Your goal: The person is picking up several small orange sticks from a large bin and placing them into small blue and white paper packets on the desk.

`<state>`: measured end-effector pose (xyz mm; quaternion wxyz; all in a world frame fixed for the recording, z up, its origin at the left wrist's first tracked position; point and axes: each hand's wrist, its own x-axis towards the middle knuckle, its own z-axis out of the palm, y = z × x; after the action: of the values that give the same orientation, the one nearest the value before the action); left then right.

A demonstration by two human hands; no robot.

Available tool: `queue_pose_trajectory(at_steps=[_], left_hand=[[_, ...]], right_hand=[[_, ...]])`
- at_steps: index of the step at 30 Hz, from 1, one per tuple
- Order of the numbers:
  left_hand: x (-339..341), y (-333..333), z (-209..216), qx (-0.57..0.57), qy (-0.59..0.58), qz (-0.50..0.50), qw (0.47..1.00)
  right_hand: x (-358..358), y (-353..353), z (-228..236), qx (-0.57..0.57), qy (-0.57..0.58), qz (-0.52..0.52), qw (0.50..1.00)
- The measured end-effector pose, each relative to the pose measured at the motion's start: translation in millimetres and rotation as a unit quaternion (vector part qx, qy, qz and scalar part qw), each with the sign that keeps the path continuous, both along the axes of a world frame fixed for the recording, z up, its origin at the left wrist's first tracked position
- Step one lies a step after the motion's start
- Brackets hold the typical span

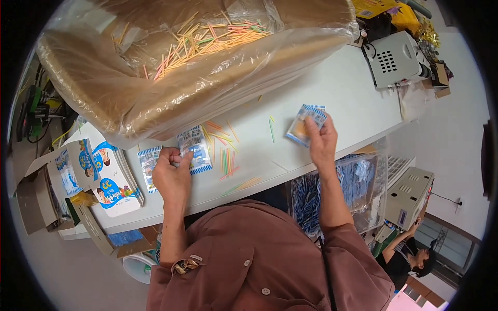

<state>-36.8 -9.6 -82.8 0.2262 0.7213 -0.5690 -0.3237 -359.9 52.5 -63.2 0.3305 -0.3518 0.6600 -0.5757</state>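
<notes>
My left hand (173, 173) is over the left part of the table, its fingers pinched at the edge of a small blue-and-clear printed packet (198, 151). A second blue-and-clear packet (149, 159) lies partly under that hand. My right hand (323, 142) is raised near the table's front edge, thumb and fingers closed on a blue-edged packet (300, 129) with something orange showing in it. Another packet edge shows behind it; I cannot tell how many are held. Between my hands, thin coloured sticks (228, 161) lie loose on the white table (275, 137).
A large box lined with clear plastic (197, 96) stands at the back, with many thin sticks inside. Printed flat cartons (116, 179) are stacked at left. A clear bin (337, 189) of blue packets sits below the table at right. A person (410, 256) works beyond, beside a machine (407, 199).
</notes>
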Motion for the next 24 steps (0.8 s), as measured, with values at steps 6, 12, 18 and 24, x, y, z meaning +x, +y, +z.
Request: queue_pose_trajectory(at_steps=[6, 12, 18, 24], left_hand=[[5.1, 5.7, -12.1, -0.078, 0.041, -0.001, 0.996], [8.9, 14.1, -6.5, -0.103, 0.066, -0.021, 0.992], [16.4, 20.4, -2.2, -0.068, 0.238, -0.009, 0.969], [18.3, 2.7, 29.6, -0.112, 0.212, -0.113, 0.964]], right_hand=[[-52.9, -9.0, -27.5, 0.173, 0.372, 0.007, 0.912], [-52.8, -9.3, -7.4, 0.046, 0.52, -0.096, 0.848], [-31.3, -98.9, 146.6, -0.126, 0.342, 0.081, 0.928], [6.3, -272.7, 166.0, 0.048, 0.562, 0.481, 0.671]])
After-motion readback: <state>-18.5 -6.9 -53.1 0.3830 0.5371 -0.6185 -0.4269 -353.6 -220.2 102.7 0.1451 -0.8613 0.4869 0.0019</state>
